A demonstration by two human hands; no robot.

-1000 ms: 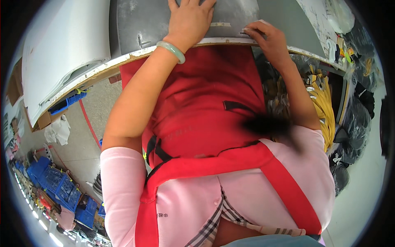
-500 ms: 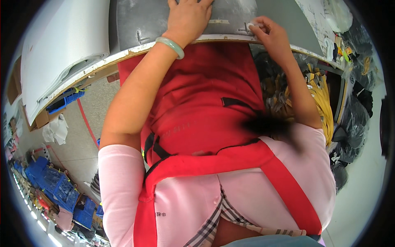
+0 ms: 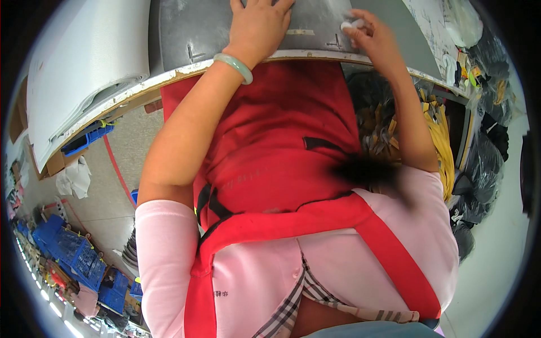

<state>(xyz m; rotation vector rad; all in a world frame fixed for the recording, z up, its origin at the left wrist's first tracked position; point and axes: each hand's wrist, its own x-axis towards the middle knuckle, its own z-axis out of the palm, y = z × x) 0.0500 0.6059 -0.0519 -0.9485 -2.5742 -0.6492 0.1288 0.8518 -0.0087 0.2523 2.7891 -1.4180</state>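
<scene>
My left hand lies flat with spread fingers on a dark grey sheet, a pale green bangle round its wrist. Pinched between the thumb and fingers of my right hand is a small white rounded piece, chalk-like in look. This hand is over the right part of the sheet; whether the piece touches the surface I cannot tell. Black angular marks show near the sheet's front edge, one at each side. Between my hands a short beige strip lies on it.
A thick white roll of material takes up the table's left end. The pale table edge runs in front of my red apron. Yellow strips hang under the table at right, beside dark plastic bags. Blue crates stand lower left.
My right hand has moved slightly up and away from the table edge with the white piece, off the right-hand black mark. My left hand has stayed almost still.
</scene>
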